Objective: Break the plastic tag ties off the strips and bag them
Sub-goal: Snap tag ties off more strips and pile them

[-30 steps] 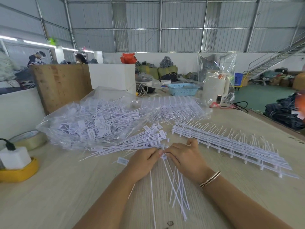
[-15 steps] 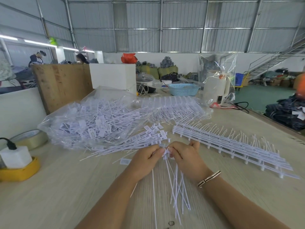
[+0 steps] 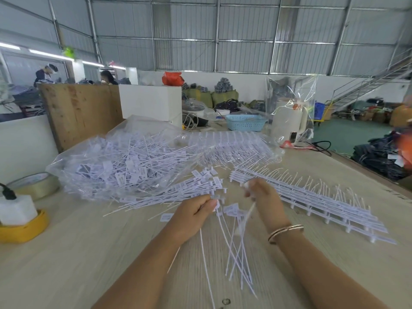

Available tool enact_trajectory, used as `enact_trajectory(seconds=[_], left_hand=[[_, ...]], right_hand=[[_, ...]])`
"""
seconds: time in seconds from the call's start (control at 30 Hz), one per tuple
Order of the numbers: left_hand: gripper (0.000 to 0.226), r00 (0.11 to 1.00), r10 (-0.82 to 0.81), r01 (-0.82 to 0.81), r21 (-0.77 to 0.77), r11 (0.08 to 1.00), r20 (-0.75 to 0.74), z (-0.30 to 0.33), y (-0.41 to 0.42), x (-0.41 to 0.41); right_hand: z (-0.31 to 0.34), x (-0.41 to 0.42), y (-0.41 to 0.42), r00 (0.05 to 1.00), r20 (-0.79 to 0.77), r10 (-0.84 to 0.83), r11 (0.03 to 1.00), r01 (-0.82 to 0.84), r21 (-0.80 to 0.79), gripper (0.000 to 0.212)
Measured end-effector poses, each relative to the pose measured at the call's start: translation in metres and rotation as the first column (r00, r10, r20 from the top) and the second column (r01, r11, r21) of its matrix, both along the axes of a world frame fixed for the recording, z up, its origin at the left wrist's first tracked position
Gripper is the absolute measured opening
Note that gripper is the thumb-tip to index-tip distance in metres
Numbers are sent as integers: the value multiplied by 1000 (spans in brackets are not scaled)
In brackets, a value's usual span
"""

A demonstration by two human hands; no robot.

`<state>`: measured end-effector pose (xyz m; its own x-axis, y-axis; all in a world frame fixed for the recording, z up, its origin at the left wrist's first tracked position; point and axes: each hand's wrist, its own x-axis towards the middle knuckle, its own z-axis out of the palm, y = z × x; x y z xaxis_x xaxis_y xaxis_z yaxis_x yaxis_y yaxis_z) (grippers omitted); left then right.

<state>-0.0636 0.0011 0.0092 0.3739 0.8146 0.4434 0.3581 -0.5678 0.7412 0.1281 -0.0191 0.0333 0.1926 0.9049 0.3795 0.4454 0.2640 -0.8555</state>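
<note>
My left hand pinches the head end of a bunch of white tag ties whose thin tails trail toward me over the table. My right hand, blurred, is lifted just right of it and grips a single white tie. A loose heap of separated ties lies ahead of my left hand. Behind it a clear plastic bag is full of ties. White strips with ties still on them lie stacked to the right.
A tape roll and a white block on a yellow dispenser sit at the table's left edge. Farther back stand a wooden board, a white box, a blue basket and a bagged white kettle.
My hands were together at the tie heads. The right hand has now pulled up and away to the right with one tie, while the left stays on the bunch.
</note>
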Motion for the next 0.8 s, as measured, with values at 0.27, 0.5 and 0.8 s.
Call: enact_trajectory(seconds=[0.27, 0.5, 0.8], left_hand=[[23, 994, 73, -77, -49, 996, -84, -1, 2, 0], [7, 966, 127, -122, 36, 992, -226, -2, 6, 4], [17, 988, 145, -142, 62, 988, -59, 4, 1, 18]], right_hand=[[-15, 1, 1, 848, 523, -82, 994, 30, 107, 8], [-18, -3, 3, 839, 541, -56, 968, -88, 237, 39], [-16, -20, -6, 736, 674, 60, 949, -252, 191, 23]])
